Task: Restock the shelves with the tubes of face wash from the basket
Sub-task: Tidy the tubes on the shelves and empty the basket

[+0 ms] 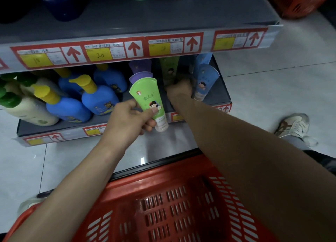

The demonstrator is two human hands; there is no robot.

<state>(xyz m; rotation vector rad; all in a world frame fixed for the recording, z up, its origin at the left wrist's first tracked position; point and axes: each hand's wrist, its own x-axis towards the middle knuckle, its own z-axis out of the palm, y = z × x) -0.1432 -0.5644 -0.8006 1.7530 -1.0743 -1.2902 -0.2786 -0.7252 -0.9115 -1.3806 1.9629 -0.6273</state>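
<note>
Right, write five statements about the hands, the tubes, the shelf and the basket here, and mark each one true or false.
1. The left-hand grip holds a green tube. True.
2. That green tube lies in the red basket. False: it is held up in front of the lower shelf.
3. Blue bottles with yellow caps stand on the lower shelf. True.
4. The right-hand grip rests on the basket rim. False: it reaches into the lower shelf, beside the blue tubes.
5. The price tags on the upper shelf edge carry green arrows. False: the arrows are red and point up.
</note>
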